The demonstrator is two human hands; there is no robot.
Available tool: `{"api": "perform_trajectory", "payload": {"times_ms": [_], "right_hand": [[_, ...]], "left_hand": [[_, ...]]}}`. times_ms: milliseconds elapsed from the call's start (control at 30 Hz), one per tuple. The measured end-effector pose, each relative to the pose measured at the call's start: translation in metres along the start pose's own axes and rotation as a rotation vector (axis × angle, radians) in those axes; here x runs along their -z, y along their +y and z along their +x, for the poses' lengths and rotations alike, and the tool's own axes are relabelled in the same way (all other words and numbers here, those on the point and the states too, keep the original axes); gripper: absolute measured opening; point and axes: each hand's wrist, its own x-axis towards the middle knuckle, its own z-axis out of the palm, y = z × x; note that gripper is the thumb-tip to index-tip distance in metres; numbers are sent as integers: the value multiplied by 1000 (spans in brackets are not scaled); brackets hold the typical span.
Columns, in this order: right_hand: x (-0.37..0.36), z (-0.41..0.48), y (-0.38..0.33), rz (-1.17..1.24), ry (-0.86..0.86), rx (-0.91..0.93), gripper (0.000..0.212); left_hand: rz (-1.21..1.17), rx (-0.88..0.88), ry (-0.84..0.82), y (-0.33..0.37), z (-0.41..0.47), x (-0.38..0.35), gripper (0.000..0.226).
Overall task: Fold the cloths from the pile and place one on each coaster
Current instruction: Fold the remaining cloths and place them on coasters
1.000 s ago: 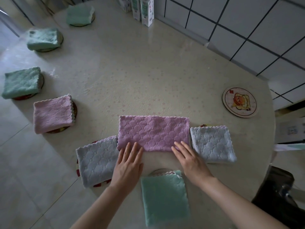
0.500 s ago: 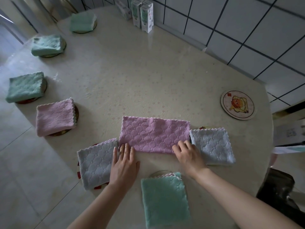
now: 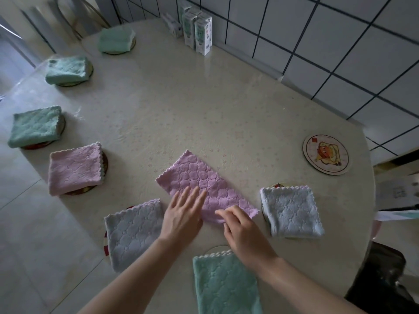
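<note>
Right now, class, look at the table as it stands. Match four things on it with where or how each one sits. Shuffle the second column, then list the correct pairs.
Things
1. long purple quilted cloth
2. round cartoon-printed coaster
3. folded pink quilted cloth
4. white cartons

Places or states
A. standing by the tiled wall
B. bare, no cloth on it
C. resting on a dark coaster at the left
D. lying slantwise under the left hand and right hand

Pairs: 1-D, 2-B, 3-C, 4-A
</note>
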Motion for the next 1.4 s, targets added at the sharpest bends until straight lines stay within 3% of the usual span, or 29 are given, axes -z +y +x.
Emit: {"api": "perform_trajectory", "payload": {"times_ms": [167,333,400,467,533,667,867,967,1033,1100,1200,1400], "right_hand": [[8,-7,-16,206,-28,-1,25],[9,-11,7,52,-85,57,31],[7,-12,25,-63,-145,106,45],[3,-17,41,-169,-252,160,72],[1,-20,52,-250,-342,212,85],[6,-24,62,-284,-387,325,71],[10,-22,71,-192,-403,298,49],[7,-11,78,-155,-406,290,46],[5,-1,80,-157,-415,282,45],[10,10,75,-167,-433,235,40],[14,30,64,-23,-444,-16,27],[-9,69,56,93,-406,-412,36]], "left_hand": [[-120,-86,106,17,-19,-3,42],[-301,-318,50,9,-38,-6,38],[-362,-371,-3,5,-47,-7,39],[-443,-337,-64,1,-56,-9,41],[-533,-283,-108,-2,-65,-13,47],[-641,-234,-122,-5,-73,-15,54],[-764,-153,-62,-4,-74,-17,58],[-819,-63,-82,-4,-74,-17,49],[-886,78,-88,-1,-73,-12,32],[-905,252,-57,2,-66,-8,39],[-980,503,4,2,-48,-8,53],[-1204,842,-25,-12,-23,-33,51]]}}
